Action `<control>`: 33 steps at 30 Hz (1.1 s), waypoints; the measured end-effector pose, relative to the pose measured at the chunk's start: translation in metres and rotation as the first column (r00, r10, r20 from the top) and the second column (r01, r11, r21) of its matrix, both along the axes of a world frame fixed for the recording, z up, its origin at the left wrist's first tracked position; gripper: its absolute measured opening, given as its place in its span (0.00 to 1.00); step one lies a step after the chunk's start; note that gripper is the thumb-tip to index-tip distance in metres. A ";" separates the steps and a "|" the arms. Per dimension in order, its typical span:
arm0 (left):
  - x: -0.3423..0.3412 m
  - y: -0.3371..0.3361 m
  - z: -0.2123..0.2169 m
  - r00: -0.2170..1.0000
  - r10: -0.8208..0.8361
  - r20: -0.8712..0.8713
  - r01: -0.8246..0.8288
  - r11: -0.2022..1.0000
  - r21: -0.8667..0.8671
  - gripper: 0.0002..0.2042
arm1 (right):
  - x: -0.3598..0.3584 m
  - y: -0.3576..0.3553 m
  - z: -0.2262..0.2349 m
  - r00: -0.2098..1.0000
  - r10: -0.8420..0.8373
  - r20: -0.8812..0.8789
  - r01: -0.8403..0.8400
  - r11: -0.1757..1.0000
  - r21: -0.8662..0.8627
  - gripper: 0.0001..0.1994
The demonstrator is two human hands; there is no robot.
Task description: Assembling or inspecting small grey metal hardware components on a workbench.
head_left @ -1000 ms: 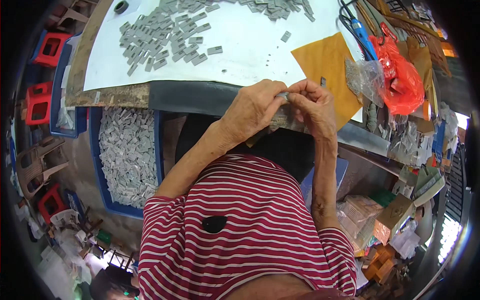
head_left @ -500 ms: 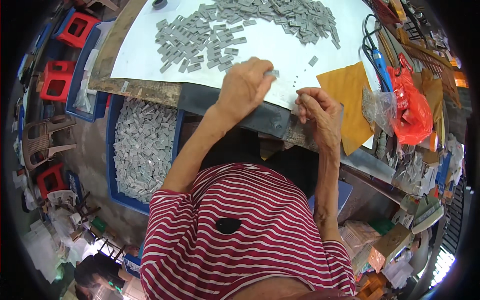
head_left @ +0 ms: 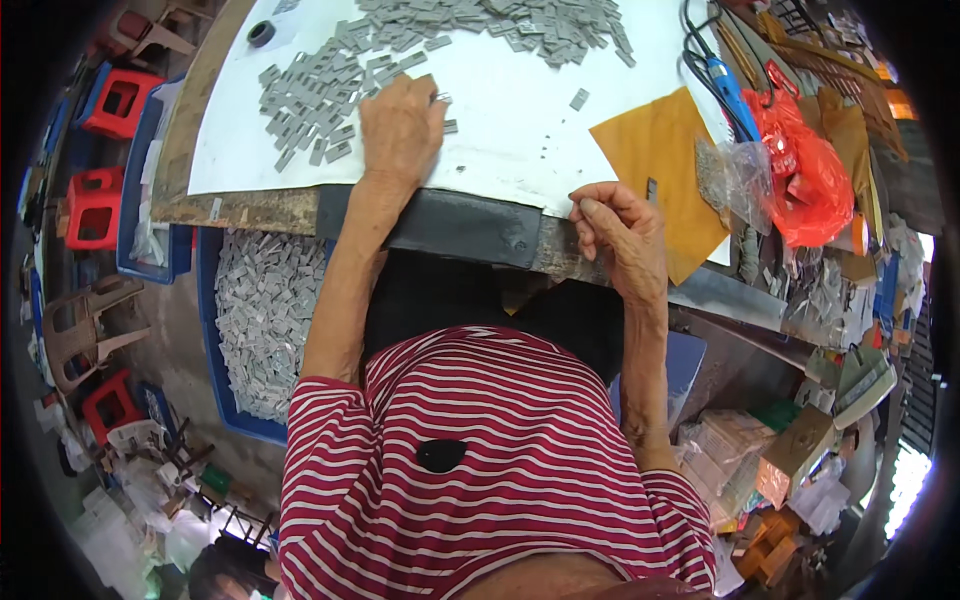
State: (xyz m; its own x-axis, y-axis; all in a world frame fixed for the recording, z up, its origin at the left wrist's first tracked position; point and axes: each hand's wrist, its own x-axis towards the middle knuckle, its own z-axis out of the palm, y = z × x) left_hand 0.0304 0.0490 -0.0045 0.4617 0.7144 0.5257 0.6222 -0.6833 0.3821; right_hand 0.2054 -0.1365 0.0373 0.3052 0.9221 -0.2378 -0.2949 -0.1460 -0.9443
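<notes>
Several small grey rectangular pieces [head_left: 318,110], each with a lighter mark, lie in a loose spread on the white sheet [head_left: 480,160]. Over the right edge of that spread is my left hand [head_left: 400,130], fingers curled, with the end of one grey piece just showing at its fingertips; the rest of the grip is hidden. My right hand [head_left: 622,235] is closed in a pinch above the table's front edge, next to an orange-brown paper [head_left: 650,150]. What its fingertips hold is too small to name. A single grey piece [head_left: 579,99] lies apart, near some tiny dark bits.
A larger heap of grey pieces [head_left: 520,25] is at the far side. At right are a blue-handled corded tool [head_left: 732,98] and a red plastic bag [head_left: 805,185]. A blue crate [head_left: 212,370] full of pieces stands below left; a black ring [head_left: 261,34] lies far left.
My left hand has moved left to the spread of grey pieces. My right hand stays pinched near the table edge. The whole view has shifted slightly.
</notes>
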 end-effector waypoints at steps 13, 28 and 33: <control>-0.013 0.005 -0.004 0.993 0.065 -0.101 -0.070 0.996 -0.048 0.05 | 0.046 -0.033 0.011 0.904 -0.179 0.389 0.218 0.974 -0.058 0.06; 0.002 -0.016 0.020 0.992 -0.079 0.103 0.089 0.992 -0.093 0.06 | 0.084 -0.010 -0.018 0.298 -0.088 0.950 0.041 0.996 0.079 0.03; 0.015 -0.027 0.029 0.979 -0.130 0.158 0.152 0.979 -0.139 0.05 | 0.085 -0.007 -0.018 0.059 -0.079 0.995 -0.083 0.993 0.084 0.03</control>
State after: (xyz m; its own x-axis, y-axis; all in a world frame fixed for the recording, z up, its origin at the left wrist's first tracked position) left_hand 0.0454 0.0219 0.0243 0.4889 0.7231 0.4879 0.4528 -0.6884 0.5666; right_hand 0.2903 -0.1430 0.0196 0.1784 0.9123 0.3686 0.9342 -0.0395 -0.3545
